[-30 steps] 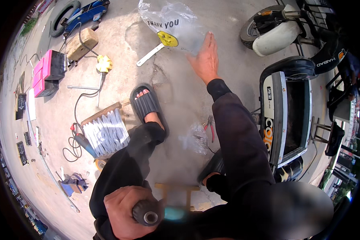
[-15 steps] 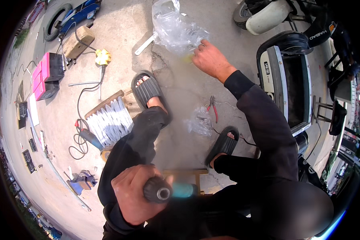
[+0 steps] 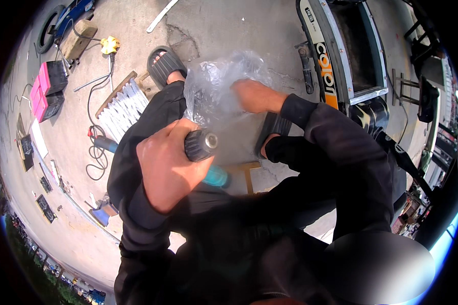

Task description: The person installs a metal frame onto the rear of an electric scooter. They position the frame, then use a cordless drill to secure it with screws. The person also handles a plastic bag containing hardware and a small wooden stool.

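Note:
My left hand [image 3: 168, 165] is wrapped round a cordless drill, its black chuck [image 3: 202, 146] pointing up toward me and its teal body [image 3: 216, 176] showing below. In front of the drill hangs a crumpled clear plastic bag [image 3: 206, 86], over the ground between my feet. My right hand [image 3: 257, 96] is closed at the bag's right side, its fingers partly smeared by motion and partly hidden in the film. The bag's lower left edge comes close to my left hand; whether they touch is unclear. What the bag contains, if anything, cannot be made out.
At left lie a spool of white cord [image 3: 122, 114], a yellow power socket [image 3: 110, 46], a pink-and-black toolbox [image 3: 48, 91] and a wood block [image 3: 79, 40]. A metal-framed box [image 3: 353, 51] stands at right. My sandalled feet flank the bag.
My right hand has brought the plastic bag from the ground ahead back toward me, near the drill. The left hand keeps hold of the drill. The view has shifted, and the red-handled pliers no longer show.

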A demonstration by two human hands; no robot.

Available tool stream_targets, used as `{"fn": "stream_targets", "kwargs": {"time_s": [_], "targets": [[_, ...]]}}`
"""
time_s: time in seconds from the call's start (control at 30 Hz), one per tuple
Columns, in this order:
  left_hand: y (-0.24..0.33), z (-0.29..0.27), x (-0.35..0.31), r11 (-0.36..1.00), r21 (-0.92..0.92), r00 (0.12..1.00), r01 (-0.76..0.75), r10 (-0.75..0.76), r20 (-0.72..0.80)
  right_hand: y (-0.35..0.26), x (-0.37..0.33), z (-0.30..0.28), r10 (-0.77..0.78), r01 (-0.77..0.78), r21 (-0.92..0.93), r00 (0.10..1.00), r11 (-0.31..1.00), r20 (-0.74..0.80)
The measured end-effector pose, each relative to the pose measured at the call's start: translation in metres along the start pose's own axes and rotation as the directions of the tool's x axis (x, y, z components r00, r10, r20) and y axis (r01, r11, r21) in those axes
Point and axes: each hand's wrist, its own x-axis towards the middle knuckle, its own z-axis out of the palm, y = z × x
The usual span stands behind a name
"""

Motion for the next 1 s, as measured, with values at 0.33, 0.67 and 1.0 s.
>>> {"fn": "stream_targets", "kwargs": {"time_s": [0.33, 0.67, 1.0], "targets": [[0.000, 0.018, -0.001, 0.993, 0.064, 0.992, -0.095, 0.090, 0.086, 0.080, 0.051, -0.063, 0.639, -0.249, 0.640, 0.586, 0.727, -0.498], [0.005, 0.021, -0.001, 0.995, 0.070, 0.996, -0.072, 0.068, 0.051, 0.011, -0.016, -0.073, 0.358, -0.128, 0.728, 0.918, 0.674, -0.170], [0.006, 0.016, -0.009, 0.996, 0.048, 0.990, -0.077, 0.070, 0.119, 0.121, 0.082, 0.009, 0.572, -0.299, 0.696, 0.797, 0.653, -0.195]]}}
